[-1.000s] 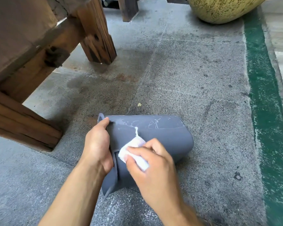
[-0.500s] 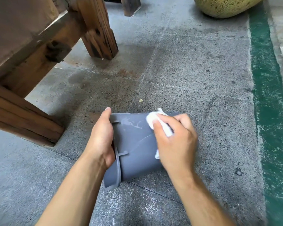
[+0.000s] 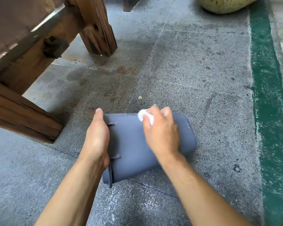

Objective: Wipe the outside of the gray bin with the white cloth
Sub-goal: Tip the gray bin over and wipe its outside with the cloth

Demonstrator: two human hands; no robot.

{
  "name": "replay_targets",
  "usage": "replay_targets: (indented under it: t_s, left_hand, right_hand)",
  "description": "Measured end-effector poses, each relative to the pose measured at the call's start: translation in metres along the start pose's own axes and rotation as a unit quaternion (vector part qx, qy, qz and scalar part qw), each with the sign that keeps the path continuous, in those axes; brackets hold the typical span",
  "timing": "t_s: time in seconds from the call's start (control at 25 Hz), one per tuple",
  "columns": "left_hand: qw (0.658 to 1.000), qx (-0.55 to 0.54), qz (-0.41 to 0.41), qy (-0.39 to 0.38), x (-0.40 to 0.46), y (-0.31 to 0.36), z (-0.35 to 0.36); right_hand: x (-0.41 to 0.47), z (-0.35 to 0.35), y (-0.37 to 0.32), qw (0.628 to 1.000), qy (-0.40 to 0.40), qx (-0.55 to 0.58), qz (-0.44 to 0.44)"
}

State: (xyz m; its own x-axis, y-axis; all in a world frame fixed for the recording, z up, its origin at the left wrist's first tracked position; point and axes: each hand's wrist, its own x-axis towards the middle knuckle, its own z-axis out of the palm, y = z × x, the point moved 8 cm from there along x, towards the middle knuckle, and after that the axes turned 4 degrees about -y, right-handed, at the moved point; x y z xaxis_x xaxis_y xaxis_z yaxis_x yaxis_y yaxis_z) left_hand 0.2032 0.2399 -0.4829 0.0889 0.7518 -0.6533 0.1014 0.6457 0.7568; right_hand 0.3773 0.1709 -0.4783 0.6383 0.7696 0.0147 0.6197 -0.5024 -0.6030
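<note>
- Gray bin (image 3: 131,144) is lying on its side on the speckled floor (image 3: 203,79), in the lower middle of the frame, with its rim toward the left and its closed base toward the right.
- My left hand (image 3: 97,141) is covering much of that rim, so I am seeing only the bottom corner of the rim sticking out below my wrist; the bin's opening is facing away from view.
- My left fingers are curling over the rim and out of sight; only the thumb is showing, lying straight along the rim's edge, so the hand is closing on the bin.
- My right hand (image 3: 162,131) is lying on the upper far edge of the bin, hiding the wall beneath it, and it is looking slightly blurred.
- White cloth (image 3: 145,116) is mostly tucked under my right fingers; only a crumpled bit is peeking out at the left of my knuckles, pressed against the bin.
- My right fingers are bunching together around the cloth.
- Wooden furniture legs (image 3: 96,30) are being cut off at the upper left of the frame, a yellowish rounded object (image 3: 225,4) at the top right, and a green stripe (image 3: 268,95) is running down the right side.
</note>
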Motion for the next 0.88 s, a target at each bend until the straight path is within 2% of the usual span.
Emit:
replay_targets:
  t_s: [0.2,0.36,0.48,0.6,0.68,0.76,0.88]
  left_hand:
    - [1.0,0.009,0.016,0.015,0.003,0.009,0.003]
    - [1.0,0.003,0.016,-0.021,0.001,0.011,0.014]
    - [0.996,-0.004,0.004,-0.086,-0.003,0.013,0.021]
    - [0.992,-0.013,-0.02,-0.125,-0.006,0.012,0.022]
    - [0.99,-0.005,-0.031,-0.134,-0.012,0.01,0.026]
    - [0.992,0.001,-0.013,-0.127,-0.017,0.01,0.03]
    - [0.992,-0.004,0.058,-0.11,-0.018,0.013,0.039]
  right_hand:
    - [0.051,-0.015,0.118,0.987,0.008,-0.028,0.158]
    - [0.064,-0.035,0.162,0.978,-0.022,-0.072,0.194]
    - [0.068,-0.056,0.148,0.985,0.011,-0.072,0.155]
    - [0.067,-0.064,0.096,0.994,0.027,0.019,0.101]
    - [0.052,-0.061,0.046,0.997,0.01,0.068,0.04]
    - [0.026,-0.054,-0.005,0.993,-0.014,0.108,-0.038]
    - [-0.011,-0.042,-0.064,0.981,-0.029,0.131,-0.139]
